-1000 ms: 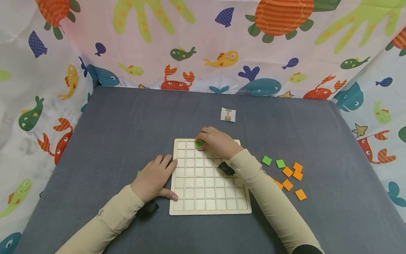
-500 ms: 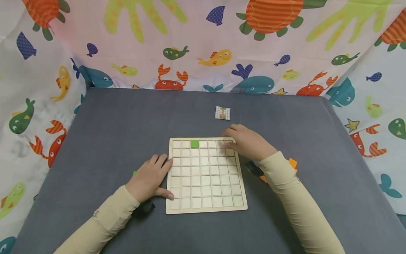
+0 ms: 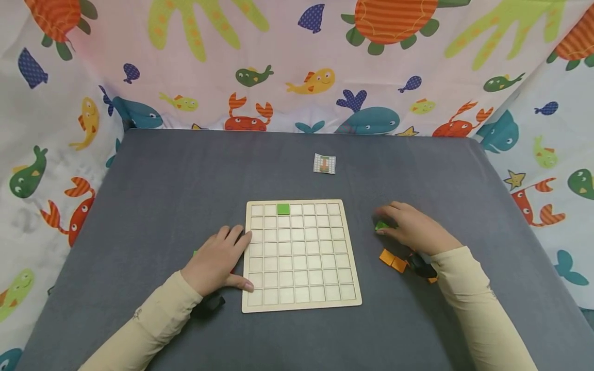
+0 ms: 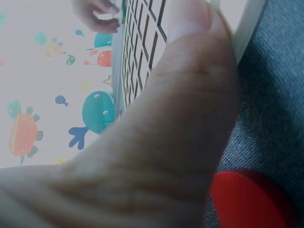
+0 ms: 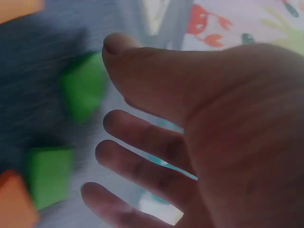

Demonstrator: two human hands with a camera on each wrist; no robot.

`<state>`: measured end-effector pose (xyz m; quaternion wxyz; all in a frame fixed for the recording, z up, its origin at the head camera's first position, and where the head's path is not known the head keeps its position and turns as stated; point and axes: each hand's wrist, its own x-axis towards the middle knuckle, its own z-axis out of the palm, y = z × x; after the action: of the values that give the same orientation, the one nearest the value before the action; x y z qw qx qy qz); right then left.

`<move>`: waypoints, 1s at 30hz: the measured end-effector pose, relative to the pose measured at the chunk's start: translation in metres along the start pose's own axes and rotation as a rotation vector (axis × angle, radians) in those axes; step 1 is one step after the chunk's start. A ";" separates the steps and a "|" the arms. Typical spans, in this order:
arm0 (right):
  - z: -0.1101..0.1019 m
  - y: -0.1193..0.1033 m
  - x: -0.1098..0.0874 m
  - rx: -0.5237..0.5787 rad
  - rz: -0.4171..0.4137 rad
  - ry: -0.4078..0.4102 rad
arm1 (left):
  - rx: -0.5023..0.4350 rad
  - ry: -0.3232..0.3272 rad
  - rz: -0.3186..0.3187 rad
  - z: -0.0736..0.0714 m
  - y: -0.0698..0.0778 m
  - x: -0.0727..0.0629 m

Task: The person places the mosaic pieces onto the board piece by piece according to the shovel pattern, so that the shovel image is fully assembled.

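Observation:
A pale wooden grid board (image 3: 301, 247) lies flat on the table, with one green square tile (image 3: 283, 209) in its top row. My left hand (image 3: 215, 263) rests at the board's left edge, its thumb and fingertips on the rim. To the right of the board, my right hand (image 3: 413, 226) hovers at a green tile (image 3: 381, 225) with thumb and fingers spread. The right wrist view shows that green tile (image 5: 85, 88) close to the thumb tip, and a second green tile (image 5: 50, 175) below it. No tile is between the fingers there.
Orange tiles (image 3: 392, 260) lie under and beside the right wrist, partly hidden. A small card with a printed grid pattern (image 3: 324, 164) sits beyond the board. A red rounded piece (image 4: 251, 199) lies beneath the left hand, and a bit of green (image 3: 194, 253) shows beside it.
My right hand let go of the green tile in the board's top row and moved right, off the board, to the loose green tiles. The left hand stays on the board's edge.

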<state>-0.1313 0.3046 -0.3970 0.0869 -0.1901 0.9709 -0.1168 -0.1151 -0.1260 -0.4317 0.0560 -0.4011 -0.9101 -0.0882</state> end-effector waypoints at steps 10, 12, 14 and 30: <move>0.010 0.009 -0.004 -0.007 -0.047 0.061 | -0.003 -0.019 -0.023 0.000 0.000 -0.002; 0.011 0.009 -0.004 -0.010 -0.041 0.061 | 0.004 -0.019 -0.015 0.000 0.000 -0.001; 0.012 0.009 -0.004 -0.018 -0.034 0.062 | 0.012 -0.018 -0.009 0.000 0.000 -0.001; 0.010 0.004 -0.004 -0.048 -0.069 0.068 | 0.013 -0.028 -0.019 0.000 0.001 0.000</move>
<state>-0.1273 0.3080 -0.4077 0.0453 -0.2214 0.9687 -0.1029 -0.1143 -0.1257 -0.4321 0.0448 -0.3934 -0.9150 -0.0772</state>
